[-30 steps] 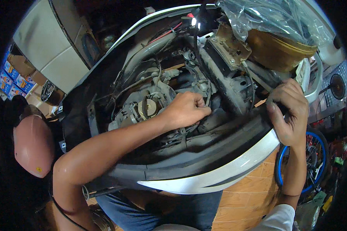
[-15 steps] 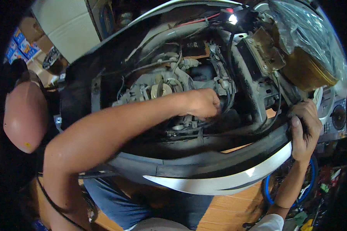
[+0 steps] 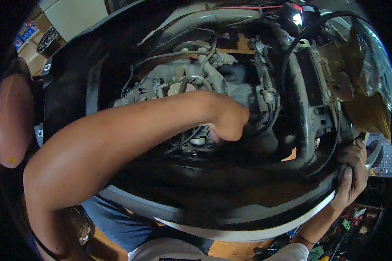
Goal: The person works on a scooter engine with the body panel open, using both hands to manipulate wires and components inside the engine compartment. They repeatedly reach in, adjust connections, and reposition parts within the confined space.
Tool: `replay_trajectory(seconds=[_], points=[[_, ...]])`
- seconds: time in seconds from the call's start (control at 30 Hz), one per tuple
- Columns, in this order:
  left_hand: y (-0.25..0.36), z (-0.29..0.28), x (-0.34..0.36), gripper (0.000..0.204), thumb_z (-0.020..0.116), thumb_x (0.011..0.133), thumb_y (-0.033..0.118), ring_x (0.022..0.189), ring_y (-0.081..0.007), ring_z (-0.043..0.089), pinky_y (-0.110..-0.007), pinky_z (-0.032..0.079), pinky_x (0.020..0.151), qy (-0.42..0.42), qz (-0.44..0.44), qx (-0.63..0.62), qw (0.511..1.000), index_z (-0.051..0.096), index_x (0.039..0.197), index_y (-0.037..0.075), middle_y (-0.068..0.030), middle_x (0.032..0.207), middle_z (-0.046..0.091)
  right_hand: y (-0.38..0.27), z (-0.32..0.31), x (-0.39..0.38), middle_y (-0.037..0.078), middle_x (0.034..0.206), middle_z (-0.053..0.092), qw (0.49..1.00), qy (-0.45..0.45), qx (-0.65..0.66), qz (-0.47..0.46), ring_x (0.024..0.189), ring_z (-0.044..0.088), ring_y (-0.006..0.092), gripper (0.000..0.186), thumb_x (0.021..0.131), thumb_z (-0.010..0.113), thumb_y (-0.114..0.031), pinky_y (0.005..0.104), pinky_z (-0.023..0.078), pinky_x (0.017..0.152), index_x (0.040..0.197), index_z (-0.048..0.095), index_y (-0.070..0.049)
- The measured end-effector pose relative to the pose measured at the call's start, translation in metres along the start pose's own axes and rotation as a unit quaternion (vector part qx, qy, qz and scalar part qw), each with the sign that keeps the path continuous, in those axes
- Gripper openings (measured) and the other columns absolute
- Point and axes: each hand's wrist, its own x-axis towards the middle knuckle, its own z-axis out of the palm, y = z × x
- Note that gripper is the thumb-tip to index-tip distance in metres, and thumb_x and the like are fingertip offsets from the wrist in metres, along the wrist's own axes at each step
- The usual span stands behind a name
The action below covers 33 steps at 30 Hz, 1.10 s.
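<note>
My left hand [image 3: 228,117] is bent down into the dusty engine bay of an opened scooter body, beside cables, hoses and grey metal engine parts [image 3: 183,76]. Its fingers curl under, and what they hold, if anything, is hidden. My right hand [image 3: 350,172] grips the edge of the black body panel [image 3: 257,195] at the right, above its white trim strip [image 3: 244,232]. A lit lamp [image 3: 297,17] sits at the top beside red wire.
A pink helmet-like object [image 3: 14,117] lies at the far left. A pale cabinet [image 3: 74,11] and boxes [image 3: 26,32] are behind. At the right are a metal bracket [image 3: 335,74], a brass-coloured round part [image 3: 366,113] and clear plastic sheeting [image 3: 372,56].
My view has shifted closer over the engine bay. My left hand has moved lower in among the parts, its fingers now tucked out of sight. My right hand stays on the panel edge.
</note>
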Motion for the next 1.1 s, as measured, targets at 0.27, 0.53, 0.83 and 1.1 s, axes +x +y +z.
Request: replay_trajectory(seconds=[0.27,0.53,0.83,1.1], points=[[0.004,-0.003,0.000,0.026,0.056,0.078,0.010,0.087,-0.0400,0.068,-0.047,0.054,0.072,-0.087,0.018,-0.029,0.996,0.065,0.096,-0.006,-0.0250,0.094,0.069,0.010,-0.007,-0.009,0.022,0.098,0.063,0.999,-0.048,-0.004,-0.011,0.103,0.056,0.0356,0.040,0.086,0.047,-0.030,0.0541,0.030,0.111,0.092,0.060,0.007],[0.000,-0.019,-0.008,0.024,0.060,0.078,0.010,0.084,-0.0362,0.068,-0.044,0.053,0.072,-0.101,0.030,-0.039,0.994,0.069,0.096,-0.002,-0.0217,0.088,0.069,0.018,-0.011,-0.019,0.020,0.100,0.064,0.997,-0.055,-0.044,-0.019,0.110,0.057,0.0366,0.044,0.089,0.042,-0.034,0.0571,0.030,0.113,0.095,0.061,0.005],[-0.008,-0.008,-0.006,0.026,0.064,0.074,0.008,0.090,-0.0355,0.068,-0.043,0.053,0.078,0.000,0.072,-0.032,0.997,0.072,0.097,0.000,-0.0206,0.091,0.071,0.014,-0.011,-0.014,0.020,0.096,0.063,0.998,-0.059,-0.029,-0.014,0.109,0.057,0.0372,0.045,0.088,0.042,-0.035,0.0582,0.030,0.112,0.093,0.061,0.005],[-0.009,-0.005,-0.005,0.026,0.065,0.076,0.009,0.097,-0.0370,0.067,-0.043,0.053,0.085,0.047,0.013,0.034,0.998,0.073,0.100,0.003,-0.0192,0.096,0.071,0.008,-0.007,-0.013,0.020,0.093,0.062,0.998,-0.047,-0.035,-0.005,0.104,0.055,0.0364,0.045,0.092,0.043,-0.037,0.0567,0.029,0.111,0.088,0.060,0.004]])
